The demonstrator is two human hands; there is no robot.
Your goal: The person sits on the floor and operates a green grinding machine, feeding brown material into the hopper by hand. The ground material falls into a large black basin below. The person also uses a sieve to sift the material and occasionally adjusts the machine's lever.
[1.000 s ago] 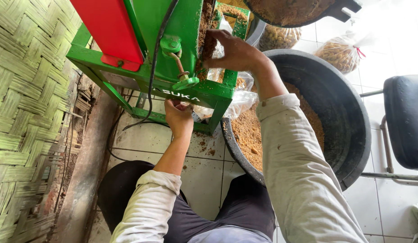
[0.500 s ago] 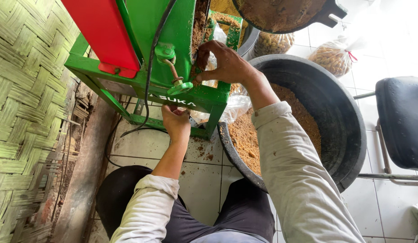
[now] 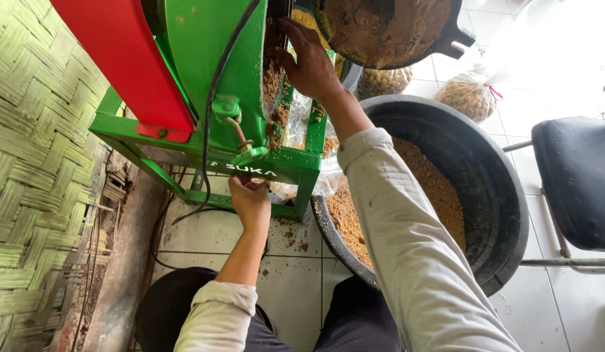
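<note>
While the head camera looks down past two pale sleeves, the right hand reaches up against the crumb-caked side of the green metal machine with a red panel, its fingers spread and pressed to the residue there, gripping nothing that can be seen. The left hand is tucked under the machine's lower green frame bar, fingers curled upward; whether they clasp anything cannot be told, as the bar hides the tips. A black cable runs down the machine's front and across the white tiled floor. Just right of the machine stands one large dark round basin, partly filled with brown crumbly meal, and the right forearm crosses over its near rim. Above, one dark pan holding brown mash overhangs. Two clear bags of brownish bits sit on the tiles behind the basin. One black padded seat stands at the right, a woven bamboo wall at the left.
</note>
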